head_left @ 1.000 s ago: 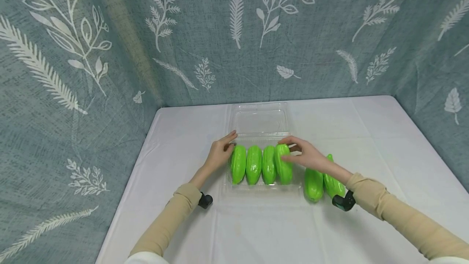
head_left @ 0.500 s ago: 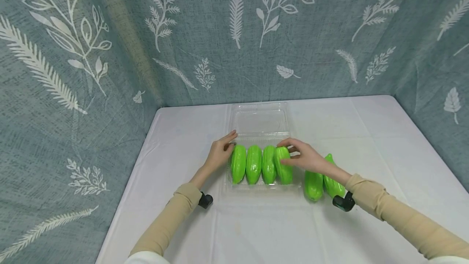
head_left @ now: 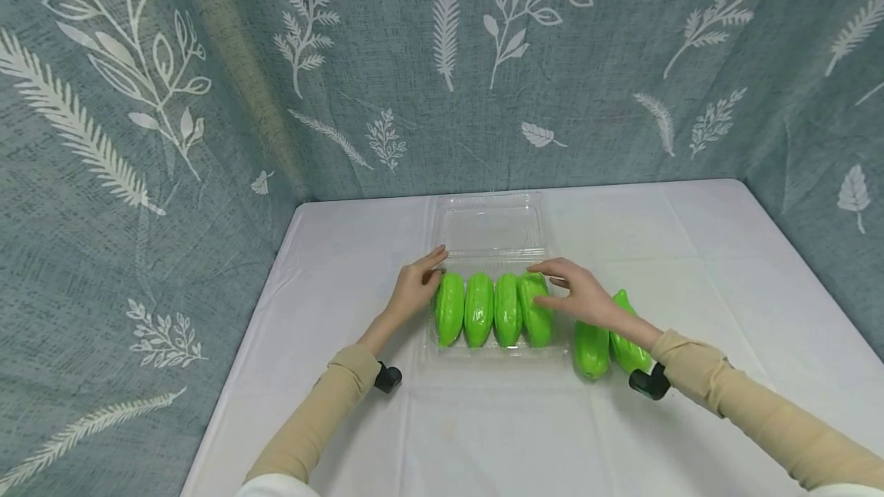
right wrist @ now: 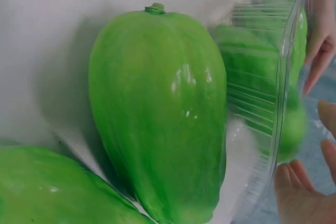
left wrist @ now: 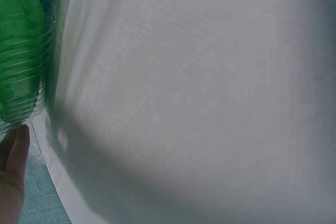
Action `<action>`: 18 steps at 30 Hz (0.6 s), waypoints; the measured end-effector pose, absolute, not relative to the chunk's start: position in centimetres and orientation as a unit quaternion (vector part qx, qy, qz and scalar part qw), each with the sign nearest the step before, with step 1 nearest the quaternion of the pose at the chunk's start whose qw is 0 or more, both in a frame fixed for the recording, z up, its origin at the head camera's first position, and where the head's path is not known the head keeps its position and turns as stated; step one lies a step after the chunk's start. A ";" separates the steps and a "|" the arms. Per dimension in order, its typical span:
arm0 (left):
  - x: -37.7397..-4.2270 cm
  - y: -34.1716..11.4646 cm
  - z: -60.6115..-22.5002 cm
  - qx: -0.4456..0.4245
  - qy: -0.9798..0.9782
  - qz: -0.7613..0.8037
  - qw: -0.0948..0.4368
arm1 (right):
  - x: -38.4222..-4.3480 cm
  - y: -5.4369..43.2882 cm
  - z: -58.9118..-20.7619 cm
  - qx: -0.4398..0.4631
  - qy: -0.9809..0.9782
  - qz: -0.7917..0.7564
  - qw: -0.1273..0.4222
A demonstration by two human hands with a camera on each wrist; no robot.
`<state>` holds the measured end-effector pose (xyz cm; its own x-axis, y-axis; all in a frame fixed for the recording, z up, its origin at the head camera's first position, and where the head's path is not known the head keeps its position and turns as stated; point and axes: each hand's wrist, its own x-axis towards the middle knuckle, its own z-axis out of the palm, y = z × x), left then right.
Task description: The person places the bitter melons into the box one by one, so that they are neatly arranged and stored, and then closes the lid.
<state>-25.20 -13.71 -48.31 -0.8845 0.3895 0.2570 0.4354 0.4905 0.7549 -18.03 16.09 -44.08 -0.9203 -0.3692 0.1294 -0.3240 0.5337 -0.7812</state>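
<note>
A clear plastic clamshell box [head_left: 566, 328] holds several green papayas in a row, among them one at the left end [head_left: 450, 311]. My left hand [head_left: 413, 290] touches the box's left side, fingers nearly straight; its fingertips [left wrist: 22, 135] meet the box's ribbed corner in the left wrist view. Over the rightmost papaya [head_left: 537, 328], which leans against its neighbour, my right hand [head_left: 583, 294] has thumb and fingers spread. In the right wrist view those fingers [right wrist: 296, 177] stand apart from the papayas, beside the box wall [right wrist: 281, 87].
The box's hinged lid [head_left: 490, 225] lies folded back on the white tablecloth [head_left: 497, 428]. Right of the box, two more papayas lie partly beneath my right forearm, one nearer [head_left: 592, 351] and one farther right [head_left: 627, 347]. A patterned curtain [head_left: 414, 136] borders the table's back and sides.
My right hand's grip on the rightmost papaya has loosened, its fingers now spread and drawn slightly right. That papaya has settled lower in the box. The left hand has stayed put.
</note>
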 end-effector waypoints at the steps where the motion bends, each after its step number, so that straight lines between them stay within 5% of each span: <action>1: -25.2 -13.7 -48.3 -0.239 -0.863 -0.444 0.026 | -18.0 16.1 -44.1 -0.196 0.875 -0.442 0.025; 18: -25.3 -13.8 -48.6 -0.245 -0.858 -0.451 0.034 | -17.8 16.4 -44.4 -0.181 0.875 -0.448 0.027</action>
